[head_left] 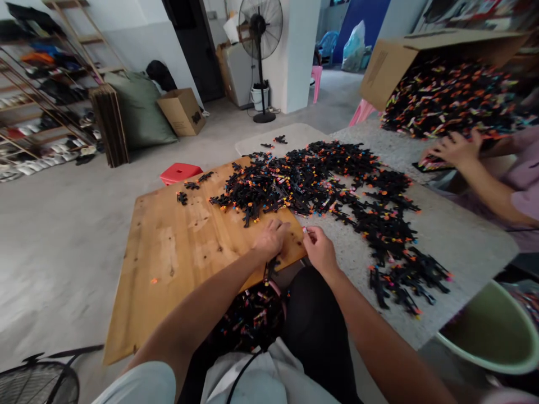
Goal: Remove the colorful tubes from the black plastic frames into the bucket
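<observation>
Head view: on the near side of the pile, our right hand pinches a small piece, best held steady, and a black toy sits beneath our left hand, grip unclear.

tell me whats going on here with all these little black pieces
The person's right hand pinches a small pale piece near a heap of black pieces. The left hand is over the wooden board, by a dark piece. At right, a co-worker's hands are beside a tipped carton of similar pieces.
</observation>
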`<state>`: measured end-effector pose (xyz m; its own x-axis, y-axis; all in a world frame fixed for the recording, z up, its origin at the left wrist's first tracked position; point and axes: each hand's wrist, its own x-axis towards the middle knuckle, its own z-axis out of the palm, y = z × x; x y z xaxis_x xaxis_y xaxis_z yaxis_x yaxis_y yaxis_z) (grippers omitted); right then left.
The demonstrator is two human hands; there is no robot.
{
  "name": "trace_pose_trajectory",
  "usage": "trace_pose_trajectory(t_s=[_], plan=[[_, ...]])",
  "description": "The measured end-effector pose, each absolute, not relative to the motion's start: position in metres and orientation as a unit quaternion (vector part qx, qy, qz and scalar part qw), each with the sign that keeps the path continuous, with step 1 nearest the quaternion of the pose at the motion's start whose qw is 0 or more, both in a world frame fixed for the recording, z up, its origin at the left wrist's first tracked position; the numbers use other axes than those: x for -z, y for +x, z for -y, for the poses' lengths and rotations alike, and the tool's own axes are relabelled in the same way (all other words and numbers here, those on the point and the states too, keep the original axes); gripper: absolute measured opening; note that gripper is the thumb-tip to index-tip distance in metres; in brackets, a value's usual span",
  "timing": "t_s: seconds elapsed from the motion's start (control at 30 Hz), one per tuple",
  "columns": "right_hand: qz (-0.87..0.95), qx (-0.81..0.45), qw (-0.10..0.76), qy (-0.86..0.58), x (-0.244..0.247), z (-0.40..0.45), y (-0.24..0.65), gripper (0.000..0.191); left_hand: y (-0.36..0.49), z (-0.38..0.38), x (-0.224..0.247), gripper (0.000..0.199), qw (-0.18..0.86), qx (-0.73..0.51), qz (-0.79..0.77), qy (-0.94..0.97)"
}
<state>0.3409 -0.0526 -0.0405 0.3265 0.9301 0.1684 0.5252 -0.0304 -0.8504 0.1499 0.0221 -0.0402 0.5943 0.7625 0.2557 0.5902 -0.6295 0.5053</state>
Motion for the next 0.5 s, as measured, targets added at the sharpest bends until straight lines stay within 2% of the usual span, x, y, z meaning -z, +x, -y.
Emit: trace_pose_trajectory(t_s=[0.13,0.27,0.37,0.5], plan=[[0.581,-0.153,0.399,-0.693,0.039,0.056,0.316,0.027,0.145,-0.016,0.043,0.029,0.121,-0.246,-0.381,0.883],[0.593,-0.142,0.373,-0.700,0.042,0.059,0.315,0.029,0.126,-0.013,0.025,0.033,0.109,-0.367,-0.408,0.829],[0.589,-0.157,0.380,-0.696,0.044,0.061,0.322,0.034,0.100,0.017,0.009,0.029,0.158,-0.398,-0.399,0.811],[0.580,-0.160,0.387,-0.699,0.042,0.058,0.325,0.035,0.075,0.092,0.012,0.033,0.297,-0.260,-0.336,0.855]])
